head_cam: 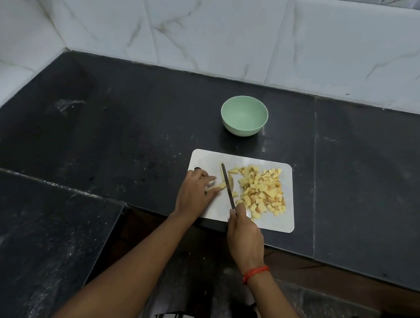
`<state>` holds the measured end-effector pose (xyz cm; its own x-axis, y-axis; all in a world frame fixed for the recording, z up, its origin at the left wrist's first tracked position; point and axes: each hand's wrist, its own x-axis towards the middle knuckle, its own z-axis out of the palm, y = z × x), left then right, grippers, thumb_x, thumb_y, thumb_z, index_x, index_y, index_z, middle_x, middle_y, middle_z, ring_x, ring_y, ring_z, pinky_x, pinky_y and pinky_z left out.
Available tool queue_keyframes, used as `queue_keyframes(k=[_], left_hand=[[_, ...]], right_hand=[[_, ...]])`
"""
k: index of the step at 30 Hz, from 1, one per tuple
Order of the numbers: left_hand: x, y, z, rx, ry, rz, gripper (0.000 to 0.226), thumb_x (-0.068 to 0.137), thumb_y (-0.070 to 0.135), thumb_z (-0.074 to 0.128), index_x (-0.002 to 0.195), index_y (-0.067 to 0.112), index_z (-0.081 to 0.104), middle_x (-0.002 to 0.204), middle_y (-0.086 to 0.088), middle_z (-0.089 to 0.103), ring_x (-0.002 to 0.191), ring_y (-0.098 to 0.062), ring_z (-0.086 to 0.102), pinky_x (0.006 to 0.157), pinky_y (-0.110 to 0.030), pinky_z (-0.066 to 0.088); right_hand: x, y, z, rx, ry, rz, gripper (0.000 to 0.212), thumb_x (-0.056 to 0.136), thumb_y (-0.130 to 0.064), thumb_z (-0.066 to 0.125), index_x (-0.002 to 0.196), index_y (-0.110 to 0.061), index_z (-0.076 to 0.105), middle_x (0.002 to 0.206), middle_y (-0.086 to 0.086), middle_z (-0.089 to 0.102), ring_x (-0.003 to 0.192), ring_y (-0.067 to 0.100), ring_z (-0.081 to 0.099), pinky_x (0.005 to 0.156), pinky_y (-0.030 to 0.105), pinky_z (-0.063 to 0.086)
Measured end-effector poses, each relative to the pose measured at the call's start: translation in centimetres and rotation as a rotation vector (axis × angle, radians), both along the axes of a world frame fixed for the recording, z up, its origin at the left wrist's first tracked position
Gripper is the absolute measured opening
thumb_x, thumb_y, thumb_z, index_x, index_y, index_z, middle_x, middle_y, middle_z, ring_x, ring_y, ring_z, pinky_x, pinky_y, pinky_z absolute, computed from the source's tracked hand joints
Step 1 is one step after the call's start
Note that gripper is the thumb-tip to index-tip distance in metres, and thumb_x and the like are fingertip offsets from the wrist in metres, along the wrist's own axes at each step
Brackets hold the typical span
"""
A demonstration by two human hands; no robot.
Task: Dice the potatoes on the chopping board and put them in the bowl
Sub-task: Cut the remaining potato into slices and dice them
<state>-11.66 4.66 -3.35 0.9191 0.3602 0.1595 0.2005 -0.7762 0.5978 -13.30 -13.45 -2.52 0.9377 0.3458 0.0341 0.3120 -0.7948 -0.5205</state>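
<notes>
**Dicing nearly done, bowl not yet filled**

Most of the potato is already cut. A broad pile of diced potato point(263, 190) lies on the right half of the chopping board point(286, 223), which sits at the near edge of the dark surface point(126, 134). What is left to dice looks like a few pale strips point(221, 185) on the left part of the board. The left hand point(195, 193) rests over them, its fingers point(210, 179) laid fairly flat and close together, pressing the strips down. The right hand point(245, 234) grips the handle of the knife point(227, 186) with its fingers wrapped round it. The blade slants across the strips, between the left hand and the pile.

The green bowl point(241, 132) stands just beyond the far edge of the board, apart from it, and holds nothing that can be seen. By my reading, the last strips need cutting, and then the whole transfer into the bowl remains.
</notes>
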Motion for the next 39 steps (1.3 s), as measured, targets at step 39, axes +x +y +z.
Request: queue_keyframes(k=[39], left_hand=[[-1.4, 0.7, -0.7, -0.163, -0.009, -0.009, 0.026, 0.084, 0.031, 0.081, 0.105, 0.017, 0.078, 0.094, 0.007, 0.062, 0.094, -0.011, 0.054, 0.075, -0.017, 0.043]], right_hand=[[-2.8, -3.0, 0.9, -0.109, 0.016, 0.047, 0.013, 0.107, -0.033, 0.032, 0.102, -0.021, 0.035, 0.072, 0.004, 0.062, 0.061, 0.033, 0.062, 0.050, 0.039, 0.045]])
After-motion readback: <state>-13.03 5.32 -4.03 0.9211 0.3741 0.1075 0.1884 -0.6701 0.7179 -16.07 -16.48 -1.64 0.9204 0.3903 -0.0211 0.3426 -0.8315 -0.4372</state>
